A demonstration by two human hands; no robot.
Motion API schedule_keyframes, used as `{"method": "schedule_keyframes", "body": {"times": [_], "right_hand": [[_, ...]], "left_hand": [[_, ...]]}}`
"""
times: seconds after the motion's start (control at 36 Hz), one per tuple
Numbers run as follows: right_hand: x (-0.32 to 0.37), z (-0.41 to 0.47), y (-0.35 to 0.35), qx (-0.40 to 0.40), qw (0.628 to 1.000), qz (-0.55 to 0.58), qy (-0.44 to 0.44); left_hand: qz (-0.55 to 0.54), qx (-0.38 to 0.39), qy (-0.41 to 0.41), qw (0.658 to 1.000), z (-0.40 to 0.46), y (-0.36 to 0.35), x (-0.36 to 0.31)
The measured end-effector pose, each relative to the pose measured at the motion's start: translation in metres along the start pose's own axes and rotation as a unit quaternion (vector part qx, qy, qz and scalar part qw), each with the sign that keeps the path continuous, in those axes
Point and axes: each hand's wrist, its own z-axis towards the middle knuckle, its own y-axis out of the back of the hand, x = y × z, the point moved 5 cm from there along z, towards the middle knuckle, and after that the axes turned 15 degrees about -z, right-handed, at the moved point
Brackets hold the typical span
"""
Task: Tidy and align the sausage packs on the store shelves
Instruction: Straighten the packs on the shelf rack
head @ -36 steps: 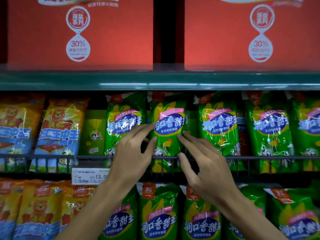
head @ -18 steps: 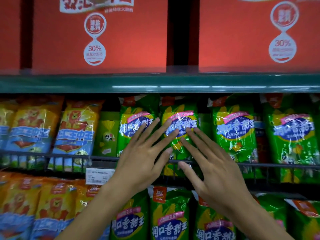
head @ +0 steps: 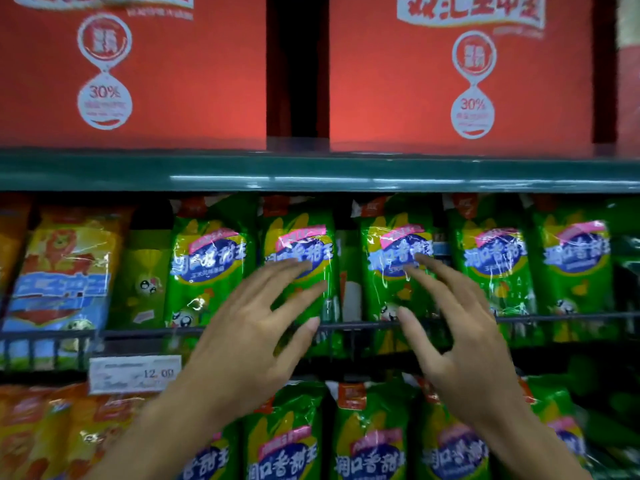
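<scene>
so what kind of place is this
Most likely a grocery store aisle. Rows of identical green sausage packs stand behind a wire shelf rail, a price tag reading 12.00 hangs on the shelf edge, and red product boxes fill the shelf above.

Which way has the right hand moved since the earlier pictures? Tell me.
Yes: the right hand has shifted rightward, from the green pack under the left hand to the neighbouring pack.

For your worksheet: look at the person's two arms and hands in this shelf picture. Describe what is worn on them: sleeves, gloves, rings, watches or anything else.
Nothing is worn that the picture shows. The left hand and the right hand are both bare, without gloves, and no rings show on the fingers. Both forearms are uncovered down to the bottom edge of the picture, with no sleeve, watch or bracelet in view.
</scene>
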Motion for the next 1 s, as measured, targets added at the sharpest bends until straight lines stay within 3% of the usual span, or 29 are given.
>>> {"method": "schedule_keyframes", "body": {"times": [0.17,0.36,0.61,1.0], "right_hand": [[-0.028,-0.003,0.007,0.049,0.996,-0.066,-0.024],[-0.033,-0.002,-0.002,0.073,0.985,-0.155,0.019],[-0.051,-0.007,-0.013,0.069,0.996,-0.040,0.042],[-0.048,-0.009,-0.019,0.058,0.996,-0.020,0.058]], "left_hand": [[-0.149,0.039,0.070,0.986,0.020,-0.027,-0.036],[-0.172,0.077,0.170,0.967,0.044,-0.060,-0.044],[-0.213,0.030,0.171,0.962,0.050,-0.054,-0.043],[-0.200,-0.018,0.168,0.965,0.050,-0.045,-0.038]]}}
